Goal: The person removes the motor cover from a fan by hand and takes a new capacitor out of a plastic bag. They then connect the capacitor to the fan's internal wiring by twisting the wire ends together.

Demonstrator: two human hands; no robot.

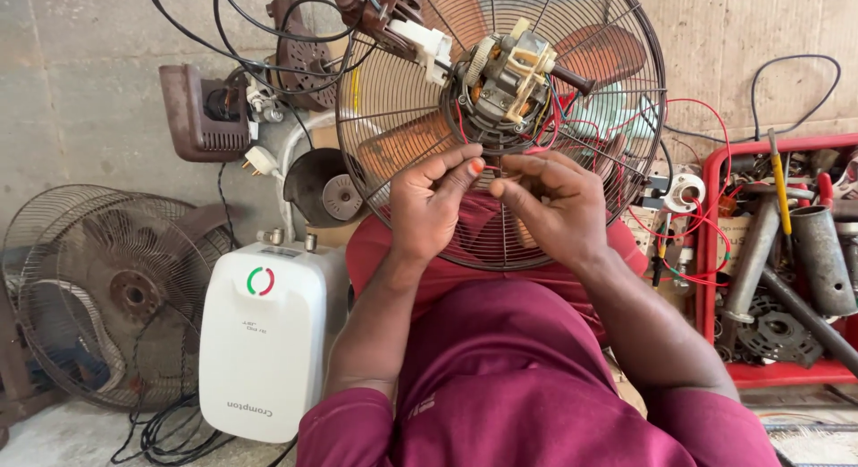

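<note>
Red wire [487, 168] pinched between both hands, left [432, 201] and right [551, 203], beside fan motor [505, 74].

Top of the fan guard [572, 38] beyond the frame edge; red tray [715, 252] cut off at right.

I see my left hand [431, 201] and right hand [547, 203] pinching a thin red wire [490, 168] between them, just below the exposed fan motor [505, 74] mounted on the round wire guard [500, 127]. A white water heater [266, 337] stands at my left, beside another old fan [112, 293]. At my right, a red tray [710, 252] holds metal pipes and tools.
</note>
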